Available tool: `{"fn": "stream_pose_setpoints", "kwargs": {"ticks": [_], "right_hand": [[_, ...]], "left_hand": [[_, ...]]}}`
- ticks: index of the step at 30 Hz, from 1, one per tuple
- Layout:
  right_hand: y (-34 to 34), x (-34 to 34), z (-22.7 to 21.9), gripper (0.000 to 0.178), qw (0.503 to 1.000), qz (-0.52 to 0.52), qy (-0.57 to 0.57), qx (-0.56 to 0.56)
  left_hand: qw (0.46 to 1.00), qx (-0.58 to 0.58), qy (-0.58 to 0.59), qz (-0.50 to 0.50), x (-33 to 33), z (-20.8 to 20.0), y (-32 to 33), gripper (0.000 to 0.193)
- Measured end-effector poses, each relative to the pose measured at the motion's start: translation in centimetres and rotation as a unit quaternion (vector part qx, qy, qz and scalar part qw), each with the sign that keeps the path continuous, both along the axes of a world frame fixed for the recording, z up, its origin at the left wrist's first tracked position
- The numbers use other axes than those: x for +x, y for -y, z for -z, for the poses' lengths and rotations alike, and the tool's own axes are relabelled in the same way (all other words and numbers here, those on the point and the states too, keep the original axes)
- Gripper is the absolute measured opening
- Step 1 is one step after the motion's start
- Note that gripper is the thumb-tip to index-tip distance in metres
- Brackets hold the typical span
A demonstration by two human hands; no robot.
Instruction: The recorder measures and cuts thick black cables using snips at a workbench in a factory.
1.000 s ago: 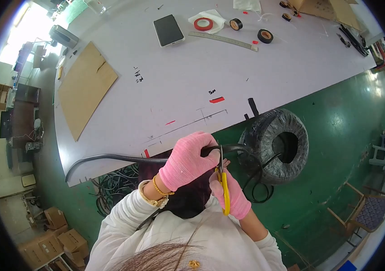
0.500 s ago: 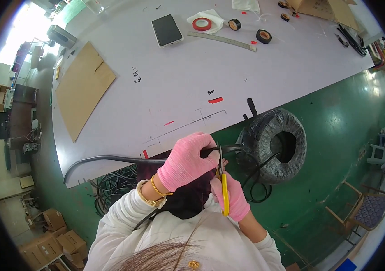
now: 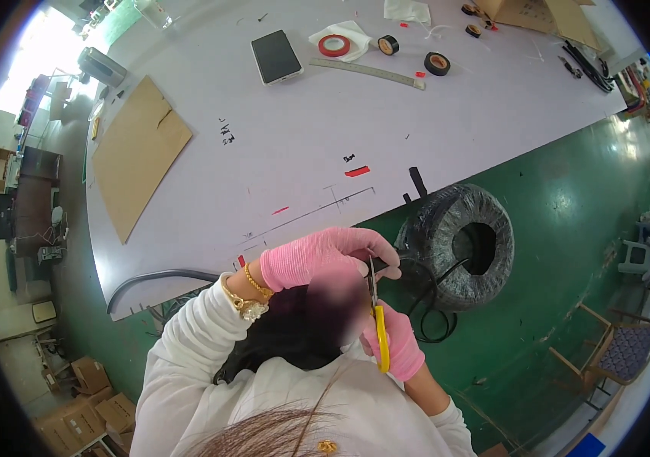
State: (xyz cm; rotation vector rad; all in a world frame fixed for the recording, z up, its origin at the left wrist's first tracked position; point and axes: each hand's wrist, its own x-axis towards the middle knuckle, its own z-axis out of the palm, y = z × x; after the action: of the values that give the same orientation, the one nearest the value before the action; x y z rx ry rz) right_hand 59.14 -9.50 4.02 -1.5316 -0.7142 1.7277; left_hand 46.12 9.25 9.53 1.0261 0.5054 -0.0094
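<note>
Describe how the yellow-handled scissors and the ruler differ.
The scissors show yellow on their handles, while the ruler is a silvery-grey strip. The scissors are held in the pink-gloved right grip; the ruler lies untouched on the table. The scissors point almost straight up the picture, whereas the ruler slants mostly across it. Both have greyish, metallic-looking parts.

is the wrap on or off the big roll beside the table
On: shiny, crinkled wrap covers the roll around its dark centre opening.
</note>
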Motion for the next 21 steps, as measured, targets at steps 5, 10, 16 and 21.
{"fn": "stream_pose_setpoints", "kwargs": {"ticks": [5, 10, 16, 21], "right_hand": [[-0.3, 0.5, -1.6, 0.011, 0.994, 0.044, -0.068, -0.071], [0.5, 1.6, -2.0, 0.022, 0.996, 0.042, -0.057, -0.054], [-0.9, 4.0, 0.3, 0.037, 0.903, 0.160, 0.231, 0.326], [-2.9, 3.3, 2.9, 0.042, 0.958, 0.103, 0.052, 0.263]], "left_hand": [[0.999, -0.029, 0.014, 0.031, 0.3, 0.0, -0.1, 0.041], [0.999, -0.046, -0.005, 0.016, 0.8, -0.5, -0.3, 0.038], [0.998, -0.063, 0.000, 0.011, -0.5, -1.5, 1.6, 0.044], [0.983, -0.115, 0.034, -0.138, -6.1, -5.5, 4.8, 0.073]]}}
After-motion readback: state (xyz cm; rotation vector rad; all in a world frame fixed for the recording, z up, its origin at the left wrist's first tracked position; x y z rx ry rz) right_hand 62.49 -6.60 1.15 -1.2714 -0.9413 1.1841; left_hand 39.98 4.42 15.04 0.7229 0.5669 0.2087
